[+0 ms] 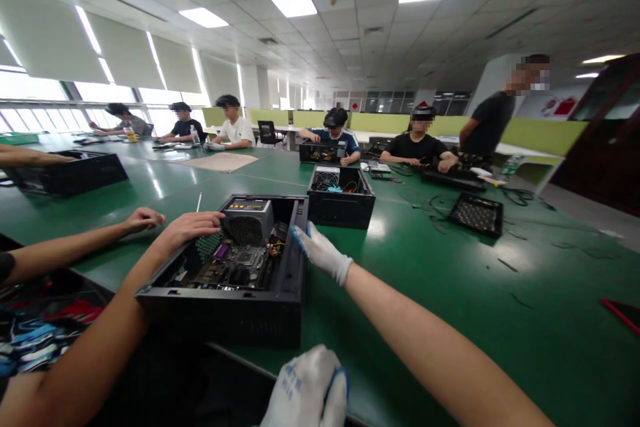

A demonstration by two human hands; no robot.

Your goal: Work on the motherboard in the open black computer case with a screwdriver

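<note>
An open black computer case (225, 313) lies in front of me, with a motherboard (243, 260) and a grey power supply (250, 220) inside. My right hand (325, 250), in a white glove with blue fingertips, rests with extended fingers against the case's right side. Low in the view, my gloved left hand (305, 387) is closed near the table edge. Its fingertips are hidden, and I cannot see what they may hold. From the left, a co-worker's bare hand (190, 230) lies on the case's far-left rim, while their other hand (143, 220) is above the table.
Behind stands another open computer case (343, 203) on the green table (425, 267). A black panel (477, 215) and loose cables lie to the right. Another case (65, 173) is at the left. Several people sit across the table; one person (493, 117) stands at the right.
</note>
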